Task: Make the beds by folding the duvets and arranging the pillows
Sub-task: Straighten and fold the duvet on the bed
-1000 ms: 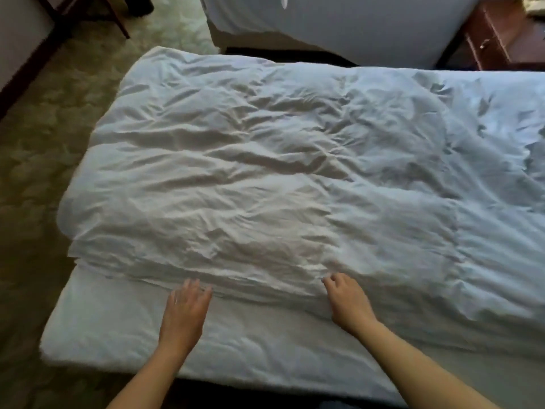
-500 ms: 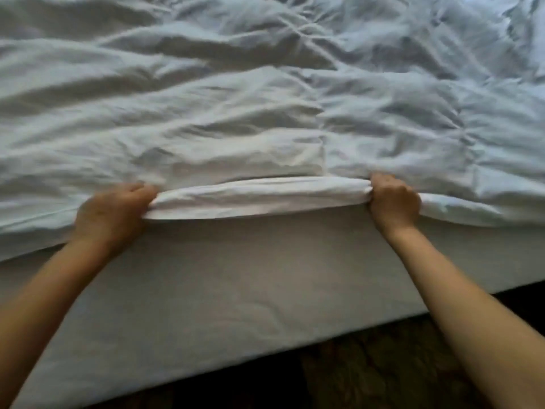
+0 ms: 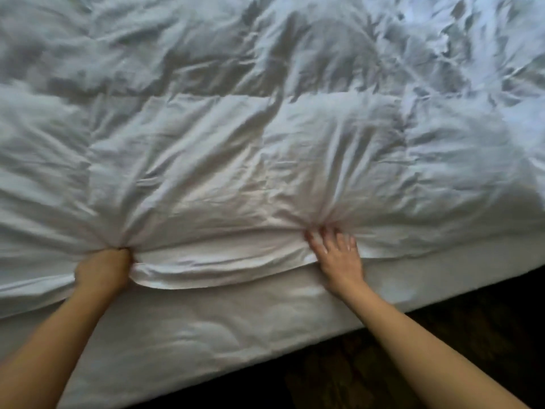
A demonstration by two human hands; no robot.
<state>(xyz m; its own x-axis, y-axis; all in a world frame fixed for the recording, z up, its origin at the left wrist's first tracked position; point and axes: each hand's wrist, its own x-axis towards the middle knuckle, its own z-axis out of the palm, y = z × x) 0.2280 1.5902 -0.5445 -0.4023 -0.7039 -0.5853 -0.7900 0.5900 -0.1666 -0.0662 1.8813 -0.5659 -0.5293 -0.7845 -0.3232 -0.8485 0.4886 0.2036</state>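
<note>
Since half a second ago the right hand has let go of its fist on the rolled edge and now lies with fingers spread and nearly straight. Its fingertips rest on the near hem of the duvet, and motion blur hides whether the thumb is tucked under the cloth. Over the same time the left hand has kept its clenched grip on that hem, and creases now fan out from the bunch it holds. Its fingers are buried in the fabric and cannot be seen. The white duvet covers most of the bed and runs out of view at the top, left and right, so its far edge and corners are cut off, and its upper part is smeared by blur. Between the two hands the hem sags in a thick, layered fold. A bare strip of the mattress sheet lies between the fold and the person, under both forearms. Below the bed's edge the floor is too dark to make out.
</note>
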